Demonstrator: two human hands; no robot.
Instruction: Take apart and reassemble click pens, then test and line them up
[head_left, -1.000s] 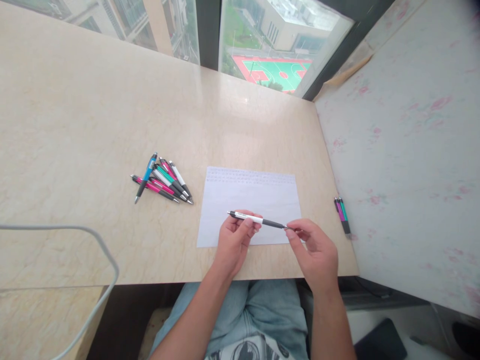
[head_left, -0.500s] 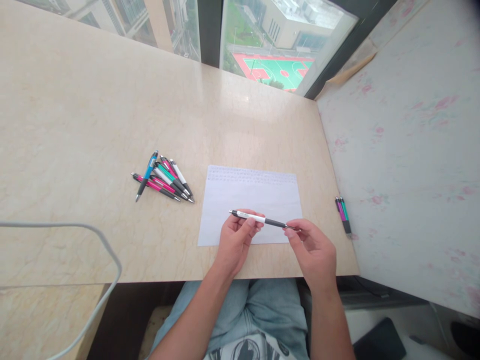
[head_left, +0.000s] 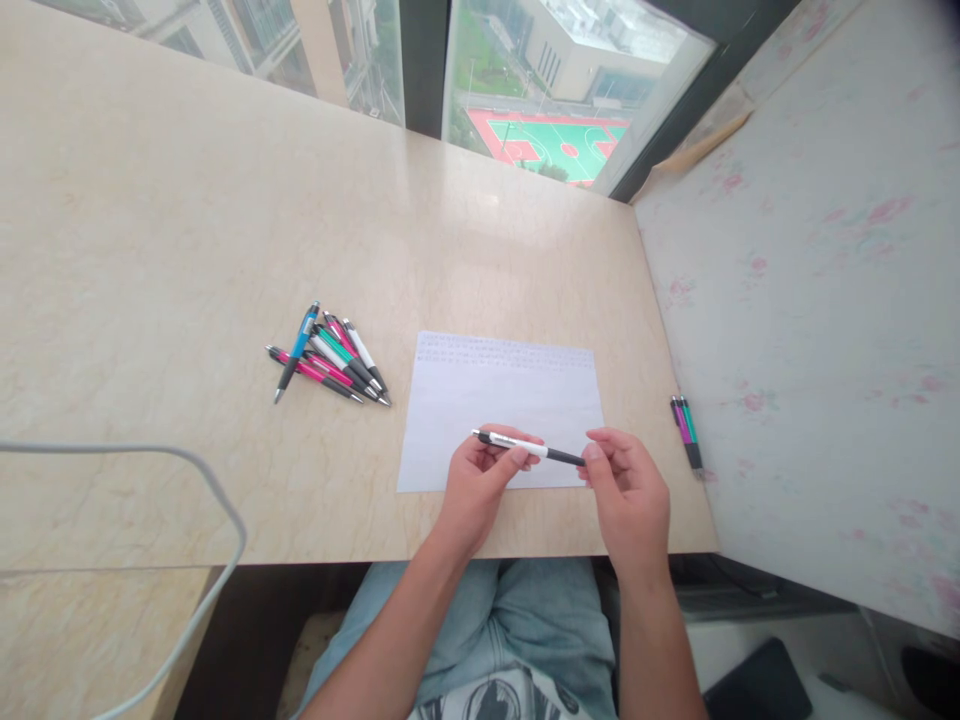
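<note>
A white and black pen [head_left: 529, 449] is held level between both hands, just above a white sheet of paper [head_left: 501, 398] with faint lines of writing along its top. My left hand [head_left: 480, 485] pinches the white barrel near the clip end. My right hand [head_left: 630, 495] is closed on the black grip and tip end. Both hands hover over the near edge of the beige marble table [head_left: 187, 250].
A heap of several pens [head_left: 330, 362], pink, teal, blue and white, lies left of the paper. Two more pens [head_left: 685, 430] lie at the table's right edge beside a flower-patterned wall. A grey cable [head_left: 187, 470] loops at the lower left. A window lies beyond the table.
The pen and both hands have shifted slightly right and toward me. My right fingers have closed further over the tip end.
</note>
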